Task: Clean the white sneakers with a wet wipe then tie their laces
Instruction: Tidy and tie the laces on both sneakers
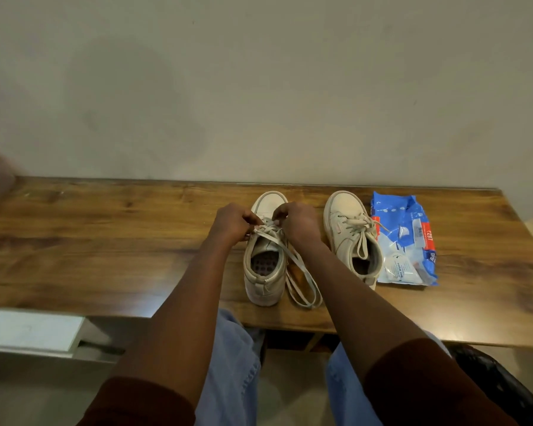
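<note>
One wide-angle view from the person's head looks forward and down — close above the left hand (232,222) and right hand (296,221), the surface (105,241) beneath them, the wall (259,87) beyond.

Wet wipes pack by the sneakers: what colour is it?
The pack is blue and white with a red strip; head view.

The bench (105,241) is warm brown with dark wood-grain streaks. The middle sneaker (263,287) and the second sneaker (346,222) at its 3 o'clock are cream-white, laces (266,230) alike. The middle insole (263,263) is dark with a dotted grid. Farther at 3 o'clock, the wipes pack (403,241) is blue, white and red.
</note>
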